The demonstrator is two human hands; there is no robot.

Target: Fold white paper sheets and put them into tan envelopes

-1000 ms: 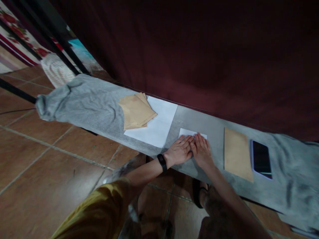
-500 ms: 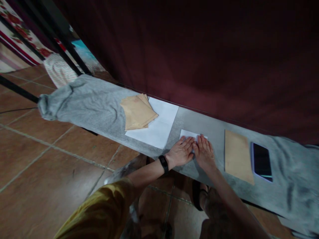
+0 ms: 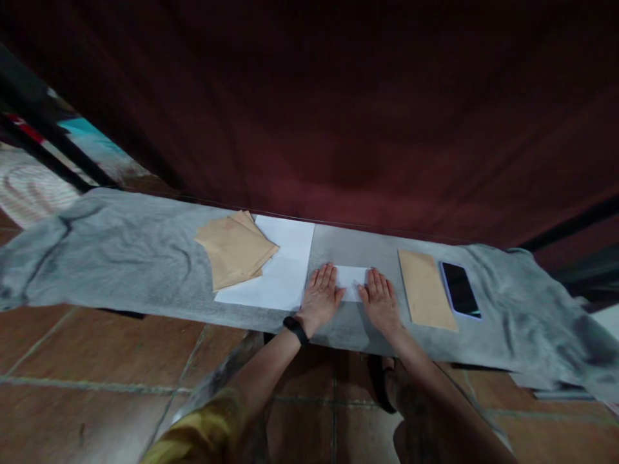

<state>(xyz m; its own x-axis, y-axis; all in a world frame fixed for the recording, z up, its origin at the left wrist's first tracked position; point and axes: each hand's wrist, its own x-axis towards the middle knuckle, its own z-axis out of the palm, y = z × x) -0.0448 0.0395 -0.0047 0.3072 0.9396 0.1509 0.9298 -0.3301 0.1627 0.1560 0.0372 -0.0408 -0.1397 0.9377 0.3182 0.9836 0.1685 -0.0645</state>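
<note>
A small white piece of paper (image 3: 350,280), perhaps folded, lies flat on the grey cloth in front of me. My left hand (image 3: 320,298) presses flat over its left end, fingers stretched out. On its right end rests my right hand (image 3: 381,301), palm down with the fingers extended. Between the two hands the middle of the paper shows. Left of my left hand lie larger white sheets (image 3: 290,258), partly covered by several brown paper envelopes (image 3: 236,248). A single brown envelope (image 3: 426,290) is to the right of my right hand.
A phone (image 3: 460,290) in a pale purple case lies beyond the single envelope. Grey cloth (image 3: 130,251) covers the narrow bench and bunches up at both ends. Behind it hangs a dark red curtain (image 3: 309,129). Dark metal bars (image 3: 53,142) stand at the left.
My hands have slid apart from the middle of the small paper to its two ends, uncovering its centre. The view has turned so the bench lies more level.
</note>
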